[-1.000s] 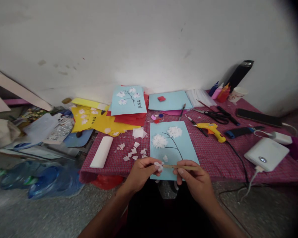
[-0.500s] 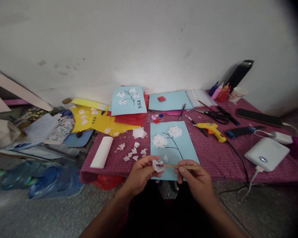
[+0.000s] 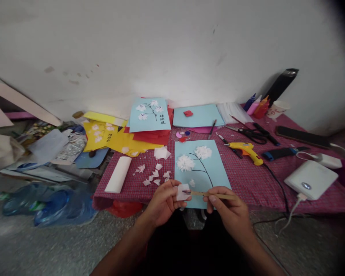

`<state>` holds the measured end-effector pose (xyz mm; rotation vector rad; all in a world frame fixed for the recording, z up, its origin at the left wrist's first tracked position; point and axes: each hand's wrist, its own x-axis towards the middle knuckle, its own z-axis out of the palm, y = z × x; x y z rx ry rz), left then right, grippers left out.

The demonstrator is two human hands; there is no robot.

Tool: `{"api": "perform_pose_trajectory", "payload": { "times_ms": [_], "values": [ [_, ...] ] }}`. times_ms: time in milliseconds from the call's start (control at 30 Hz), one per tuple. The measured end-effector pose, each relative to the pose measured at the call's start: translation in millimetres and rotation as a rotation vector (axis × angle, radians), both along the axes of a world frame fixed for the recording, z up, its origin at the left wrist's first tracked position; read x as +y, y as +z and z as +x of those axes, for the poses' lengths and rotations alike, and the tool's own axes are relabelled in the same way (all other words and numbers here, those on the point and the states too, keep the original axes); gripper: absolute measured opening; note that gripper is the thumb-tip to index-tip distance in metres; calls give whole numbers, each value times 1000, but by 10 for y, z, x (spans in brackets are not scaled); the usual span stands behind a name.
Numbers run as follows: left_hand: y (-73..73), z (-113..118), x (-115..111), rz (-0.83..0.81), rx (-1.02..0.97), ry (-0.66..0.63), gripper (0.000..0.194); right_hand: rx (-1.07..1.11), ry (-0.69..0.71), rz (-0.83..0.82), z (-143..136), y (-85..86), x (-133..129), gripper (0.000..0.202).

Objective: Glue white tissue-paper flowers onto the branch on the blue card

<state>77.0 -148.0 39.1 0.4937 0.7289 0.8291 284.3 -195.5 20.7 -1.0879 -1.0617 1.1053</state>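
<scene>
My left hand (image 3: 166,199) pinches a small square of white tissue paper (image 3: 183,193) between thumb and fingers. In my right hand (image 3: 227,207) is a thin wooden brush (image 3: 199,193), held level; its dark tip touches the tissue square. Beneath both hands lies a light blue sheet (image 3: 215,163) with a dark painted branch. Two ruffled white paper blossoms (image 3: 185,163) sit on its branch ends, and a small white scrap (image 3: 192,183) rests lower on the sheet. Several loose white paper pieces (image 3: 155,174) are scattered to the left on the checked cloth.
A folded white paper roll (image 3: 118,174) lies at the left edge. A finished blue flower card (image 3: 150,114) tops red sheets behind. To the right are a yellow glue gun (image 3: 245,150), black scissors (image 3: 250,134), paint bottles (image 3: 257,106) and a white power bank (image 3: 310,179) with cables.
The tissue piece, crumpled around the brush tip before, now lies flatter as a square against my left fingers. The brush tip remains on it. The view has shifted slightly.
</scene>
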Motion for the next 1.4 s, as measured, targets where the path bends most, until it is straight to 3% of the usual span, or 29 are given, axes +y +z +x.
{"api": "perform_pose_trajectory", "payload": {
  "times_ms": [533,700,933,1400],
  "values": [
    [6,21,-16,57,62,-1,27,-22,15,-25,32,46,13,8],
    [3,-11,6,-37,6,-42,38,-21,31,-14,35,92,6,8],
    [10,-33,16,-46,-52,-50,12,-56,37,-9,34,80,8,7],
    [16,10,4,-46,20,-12,22,-51,12,-20,40,90,19,11]
  ]
}}
